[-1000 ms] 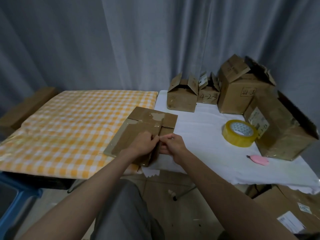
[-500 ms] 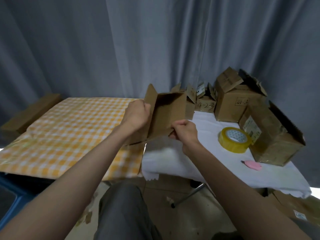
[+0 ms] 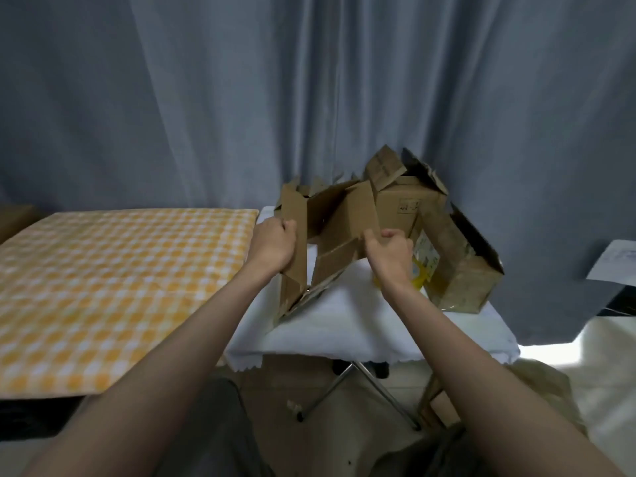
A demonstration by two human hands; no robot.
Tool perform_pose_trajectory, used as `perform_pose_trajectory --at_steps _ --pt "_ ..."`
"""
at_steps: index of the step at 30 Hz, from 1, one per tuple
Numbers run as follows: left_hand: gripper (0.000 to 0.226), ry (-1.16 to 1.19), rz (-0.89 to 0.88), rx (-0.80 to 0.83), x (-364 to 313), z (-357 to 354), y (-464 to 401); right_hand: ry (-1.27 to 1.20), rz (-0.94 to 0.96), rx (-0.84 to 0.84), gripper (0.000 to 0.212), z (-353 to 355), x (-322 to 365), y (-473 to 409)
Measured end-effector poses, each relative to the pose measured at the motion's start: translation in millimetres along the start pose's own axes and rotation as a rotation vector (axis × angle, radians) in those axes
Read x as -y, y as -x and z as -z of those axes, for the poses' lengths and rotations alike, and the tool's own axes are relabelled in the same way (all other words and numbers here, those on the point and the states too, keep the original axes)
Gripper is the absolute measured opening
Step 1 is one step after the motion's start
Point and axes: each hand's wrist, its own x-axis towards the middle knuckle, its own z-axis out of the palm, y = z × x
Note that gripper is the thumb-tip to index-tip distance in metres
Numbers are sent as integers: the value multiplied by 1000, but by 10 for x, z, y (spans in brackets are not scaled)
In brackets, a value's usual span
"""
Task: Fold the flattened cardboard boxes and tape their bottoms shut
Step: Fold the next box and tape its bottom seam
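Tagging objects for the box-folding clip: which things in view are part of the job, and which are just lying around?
In the job:
- cardboard box, being opened, gripped by left hand and right hand
- yellow tape roll, mostly hidden behind the right hand

Lying about:
- checked cloth
- grey curtain
- paper sheet at far right

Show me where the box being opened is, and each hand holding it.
cardboard box (image 3: 339, 232), head view, on its inner wall.
left hand (image 3: 272, 244), head view, back of the hand.
right hand (image 3: 390, 251), head view, back of the hand.

Brown cardboard box (image 3: 339, 232), orange-and-white checked cloth (image 3: 113, 280), white tablecloth (image 3: 347, 325), grey-blue curtain (image 3: 241, 98).
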Motion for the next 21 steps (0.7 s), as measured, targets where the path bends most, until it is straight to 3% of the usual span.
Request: perform_pose_trajectory --at_steps 7,10,14,17,21 --pt "40 -27 11 11 6 -8 -63 23 -4 189 37 48 88 -236" --pt "33 -36 -23 41 25 20 -65 104 182 179 20 -14 236 -241" --pt "28 -37 -10 84 71 -25 -85 206 358 121 15 57 406 -233" --pt "31 4 68 83 74 -102 -140 278 346 185 4 184 386 -297" --pt "30 -3 94 113 -46 -141 -204 164 199 236 15 278 231 -370"
